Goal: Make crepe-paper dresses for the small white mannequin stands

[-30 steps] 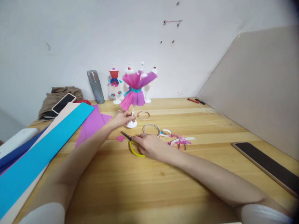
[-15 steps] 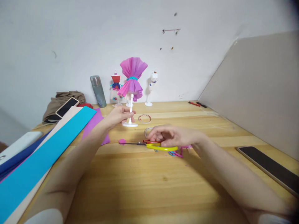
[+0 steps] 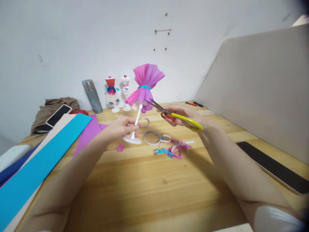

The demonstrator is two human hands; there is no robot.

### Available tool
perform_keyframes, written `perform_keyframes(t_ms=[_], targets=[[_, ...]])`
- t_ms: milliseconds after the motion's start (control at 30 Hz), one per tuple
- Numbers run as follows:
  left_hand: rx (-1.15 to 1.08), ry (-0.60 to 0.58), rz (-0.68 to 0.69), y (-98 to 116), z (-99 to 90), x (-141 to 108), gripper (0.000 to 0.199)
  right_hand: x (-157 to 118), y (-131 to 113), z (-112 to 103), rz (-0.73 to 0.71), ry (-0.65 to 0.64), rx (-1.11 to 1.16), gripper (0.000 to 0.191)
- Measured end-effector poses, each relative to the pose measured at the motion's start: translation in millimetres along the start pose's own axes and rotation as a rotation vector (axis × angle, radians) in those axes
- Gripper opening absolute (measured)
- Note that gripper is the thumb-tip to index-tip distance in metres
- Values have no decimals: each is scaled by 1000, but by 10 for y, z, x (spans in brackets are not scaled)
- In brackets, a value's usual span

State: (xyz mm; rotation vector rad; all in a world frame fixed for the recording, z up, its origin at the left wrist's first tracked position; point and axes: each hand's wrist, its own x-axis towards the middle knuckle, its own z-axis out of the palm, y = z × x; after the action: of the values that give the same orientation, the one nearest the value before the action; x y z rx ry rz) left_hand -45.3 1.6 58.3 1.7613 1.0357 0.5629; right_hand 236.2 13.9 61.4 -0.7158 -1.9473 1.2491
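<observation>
My left hand (image 3: pixel 124 128) is closed around the white stem of a mini dress form stand (image 3: pixel 136 124), which tilts to the right above the table. A pink and purple crepe paper dress (image 3: pixel 147 75) covers its top, cinched by a turquoise band (image 3: pixel 145 87). In my right hand (image 3: pixel 182 112) are scissors (image 3: pixel 173 115) with yellow and red handles. Their blades are slightly apart and point left, at the lower hem of the paper; whether they touch it I cannot tell. Below lie a pink paper flower (image 3: pixel 120 148) and pink and blue paper scraps (image 3: pixel 172 150).
Tape rolls (image 3: pixel 152 137) lie mid-table. Two dressed mini forms (image 3: pixel 111 91) and a flask (image 3: pixel 92 96) stand by the wall. Blue paper strips (image 3: pixel 48 161), purple paper (image 3: pixel 89 132), a phone (image 3: pixel 59 115) and cloth (image 3: pixel 51 108) are at left. A dark phone (image 3: pixel 272 166) lies at right.
My right hand has raised the scissors from near the tabletop to the paper dress, and the blades have opened slightly. The held stand has tilted rightward. The view has shifted a little.
</observation>
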Motion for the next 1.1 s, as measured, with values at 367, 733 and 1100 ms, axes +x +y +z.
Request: perform_keyframes(t_ms=[367, 733, 1100], targets=[[179, 42, -10, -13, 88, 21, 25, -50, -241, 115, 126, 18, -272, 49], [290, 48, 13, -39, 115, 30, 27, -73, -325, 208, 72, 7, -498, 42], [189, -16, 20, -36, 147, 25, 19, -110, -347, 227, 55, 15, -557, 42]])
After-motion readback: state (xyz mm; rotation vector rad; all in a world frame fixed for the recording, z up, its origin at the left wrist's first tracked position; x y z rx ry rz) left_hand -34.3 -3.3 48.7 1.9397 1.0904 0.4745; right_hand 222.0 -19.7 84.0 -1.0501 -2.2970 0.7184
